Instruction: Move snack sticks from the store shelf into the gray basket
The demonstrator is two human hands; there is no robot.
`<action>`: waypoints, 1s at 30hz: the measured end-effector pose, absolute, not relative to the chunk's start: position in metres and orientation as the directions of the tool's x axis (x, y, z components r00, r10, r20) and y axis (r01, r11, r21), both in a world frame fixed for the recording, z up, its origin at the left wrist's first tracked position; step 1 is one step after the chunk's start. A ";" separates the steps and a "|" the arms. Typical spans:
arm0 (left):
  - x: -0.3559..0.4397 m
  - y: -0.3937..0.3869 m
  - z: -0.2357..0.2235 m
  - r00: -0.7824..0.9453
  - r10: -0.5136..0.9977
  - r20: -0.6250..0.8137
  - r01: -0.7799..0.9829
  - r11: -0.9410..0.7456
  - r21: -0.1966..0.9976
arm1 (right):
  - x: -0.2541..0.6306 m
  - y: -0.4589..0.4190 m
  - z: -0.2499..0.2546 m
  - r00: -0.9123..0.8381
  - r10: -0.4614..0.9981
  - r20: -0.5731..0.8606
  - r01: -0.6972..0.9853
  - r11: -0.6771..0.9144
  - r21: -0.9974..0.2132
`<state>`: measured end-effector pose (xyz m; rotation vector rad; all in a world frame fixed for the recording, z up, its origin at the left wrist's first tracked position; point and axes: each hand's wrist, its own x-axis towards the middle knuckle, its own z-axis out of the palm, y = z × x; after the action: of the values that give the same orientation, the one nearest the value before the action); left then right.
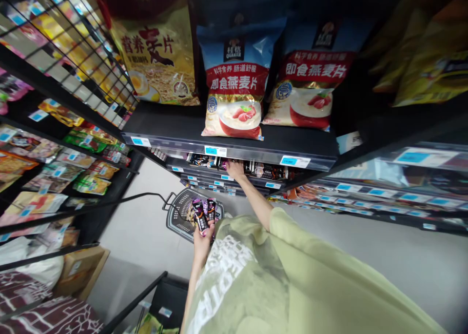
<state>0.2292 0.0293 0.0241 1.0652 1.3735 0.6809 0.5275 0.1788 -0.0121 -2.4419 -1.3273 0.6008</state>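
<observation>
My left hand (204, 231) is closed round dark-purple snack packets (200, 216), holding them above the basket. Two packets show at the fingers, their lower ends hidden by the hand. My right hand (236, 169) reaches under the upper shelf into a row of dark packets (270, 170) on the shelf below. Its fingers are curled at a purple packet (223, 164), and the shelf edge partly shades them. Beneath my left hand, the grey shopping basket (174, 222) stands on the floor, with more packets in it partly hidden behind those I hold.
Large oat bags (234, 85) stand on the upper shelf (164, 124), whose front edge juts over my right hand. On the left are a wire mesh panel (91, 36) and racks of snack bags (87, 183). A cardboard box (80, 273) sits at lower left.
</observation>
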 end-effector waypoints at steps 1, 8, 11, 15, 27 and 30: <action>0.230 0.029 0.027 0.136 0.891 -0.432 0.197 0.404 0.894 | 0.524 0.173 -0.008 0.499 0.851 -0.164 0.709 -0.509 -0.488; 0.234 0.026 0.041 0.195 0.879 -0.435 0.197 0.400 0.895 | 0.462 0.091 0.006 0.245 0.962 -0.118 0.289 -0.189 -0.938; 0.236 0.028 0.040 0.224 0.884 -0.411 0.174 0.379 0.909 | 0.448 0.073 0.007 -0.049 0.961 -0.272 0.059 -0.269 -0.961; 0.239 0.030 0.037 0.184 0.911 -0.370 0.128 0.351 0.928 | 0.451 0.077 0.014 -0.129 0.941 -0.313 -0.164 -0.331 -0.929; 0.236 0.022 0.026 -0.005 0.889 -0.457 -0.027 0.457 0.889 | 0.491 0.075 0.014 0.414 0.871 -0.265 -0.245 -0.174 -0.954; 0.236 0.019 0.022 0.001 0.878 -0.478 -0.102 0.475 0.874 | 0.516 0.078 0.011 0.649 0.720 -0.245 -0.273 -0.080 -0.959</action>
<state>0.2358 0.0190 0.0224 0.7570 1.3500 0.8985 0.5158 0.0782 0.0114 -1.4273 -0.4032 0.8602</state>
